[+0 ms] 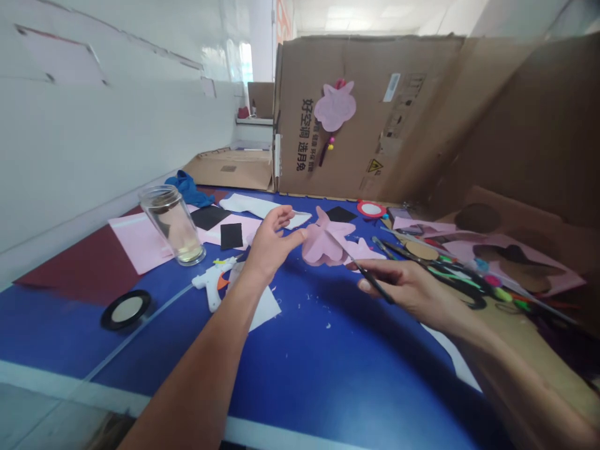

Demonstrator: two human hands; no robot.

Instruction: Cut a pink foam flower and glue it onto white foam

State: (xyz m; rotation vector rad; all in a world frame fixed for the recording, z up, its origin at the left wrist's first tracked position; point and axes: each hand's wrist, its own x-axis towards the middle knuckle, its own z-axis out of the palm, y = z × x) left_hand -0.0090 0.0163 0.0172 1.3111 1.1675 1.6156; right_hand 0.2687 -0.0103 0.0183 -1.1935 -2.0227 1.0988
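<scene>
Care w/ the tip matters most, I think: keep the pink paper (325, 245) still & move the thin tool (370, 282) slow, away from the thumb. Paper is held up over the table (328, 356), near its middle; left hand (272, 244) pinches its 9 o'clock edge, thumb & fingers shut on it. Right hand (407, 290), at 4 o'clock from the paper, is curled tight round the tool, tip on the paper.

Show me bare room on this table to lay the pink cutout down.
Widest bare patch: blue tabletop between your forearms, nearer than the left hand gripping the pink paper cutout and the right hand gripping a thin black tool. Smaller patch: in front of the black-rimmed round disc. Crowded: paper sheets behind the white glue gun; pens and scissors at right.
</scene>
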